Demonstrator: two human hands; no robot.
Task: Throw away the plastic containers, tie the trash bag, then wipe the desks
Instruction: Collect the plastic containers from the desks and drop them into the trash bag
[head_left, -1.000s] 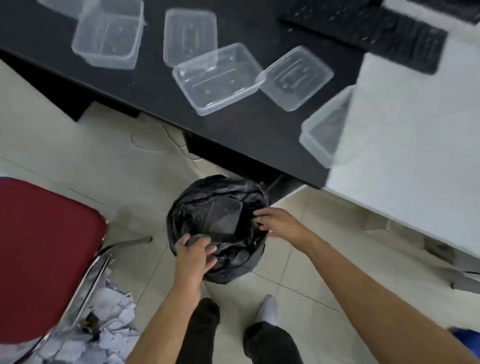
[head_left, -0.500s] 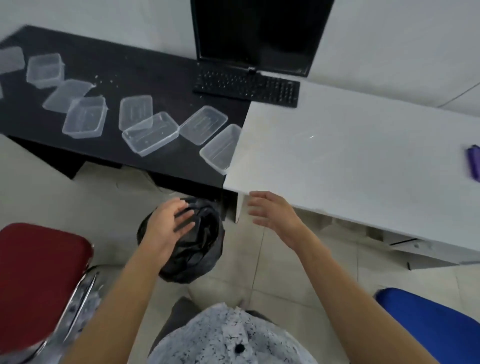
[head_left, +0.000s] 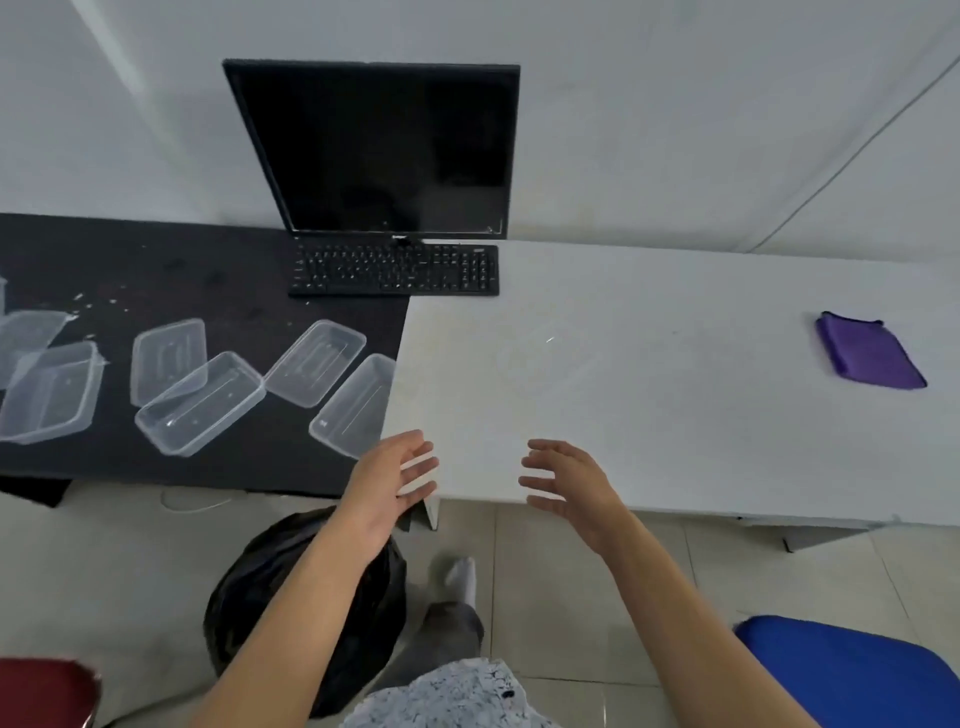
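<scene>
Both hands had left the trash bag (head_left: 249, 587): left hand (head_left: 389, 475) and right hand (head_left: 566, 480) hovered empty, fingers spread, over the white counter (head_left: 675, 415); containers (head_left: 200, 402) littered the black counter (head_left: 156, 260).

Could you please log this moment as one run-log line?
left hand open; right hand open; containers on black desk; bag on floor; cloth on white desk

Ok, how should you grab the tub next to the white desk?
Probably pinch the tub's near short end, coming from the front with the left hand. That end points at the black desk's front edge, nearest that hand, with nothing touching it.
</scene>
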